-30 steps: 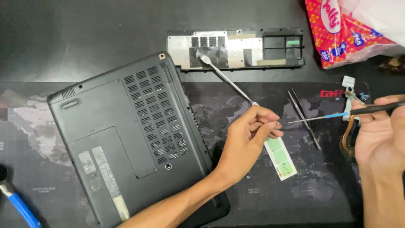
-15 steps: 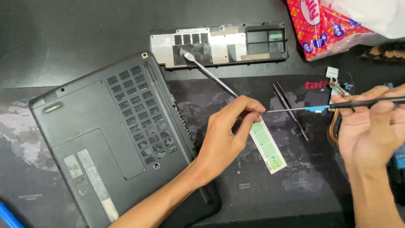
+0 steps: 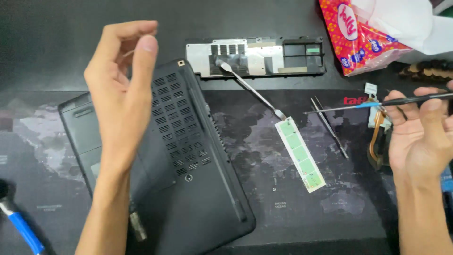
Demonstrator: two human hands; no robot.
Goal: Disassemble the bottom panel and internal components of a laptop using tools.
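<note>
In the head view, the left hand (image 3: 123, 89) is raised above the upturned black laptop (image 3: 160, 156), its thumb and forefinger (image 3: 147, 47) brought together at the tips, the other fingers loosely curled behind them. Whether anything is pinched between those tips cannot be told; the hand touches nothing on the desk.

The right hand (image 3: 420, 137), well to the right of the laptop, holds a thin screwdriver (image 3: 377, 105) with a blue band between thumb and fingers, which are closed lightly round the handle. The shaft lies nearly level, its tip pointing back toward the laptop, and hangs above the tweezers (image 3: 330, 126). Under that hand sit a small white part (image 3: 373, 89) and a copper heat pipe (image 3: 375, 137).

Between the laptop and the right hand a green memory stick (image 3: 300, 155) lies flat on the dark desk mat (image 3: 264, 189), clear of both hands. A metal spudger (image 3: 250, 87) runs from the stick's upper end to the removed cover panel (image 3: 257, 56), just beyond the laptop's top corner. A patterned tissue pack (image 3: 363, 38) lies right of the panel, with white tissue at its mouth. A blue-handled tool (image 3: 21, 226) pokes in left of the laptop.
</note>
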